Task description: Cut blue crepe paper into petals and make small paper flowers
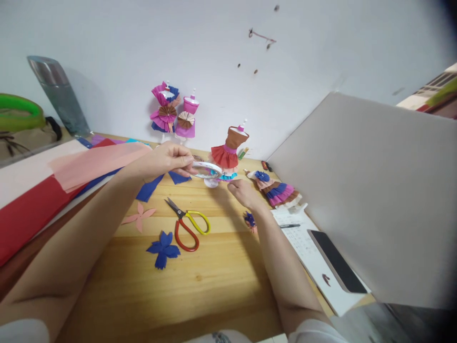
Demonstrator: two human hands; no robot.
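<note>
The left hand [174, 161] is clamped on the near edge of a slim white ring [214, 167], probably a tape roll, held up between both hands. The right hand [243, 193] sits apart, just beyond the ring's other side, fingers curled in (whether they pinch anything, I can't tell from here). The ring looks light, fairly stiff and smooth enough to slip; its rim, between thumb and fingers, seems the best hold.
</note>
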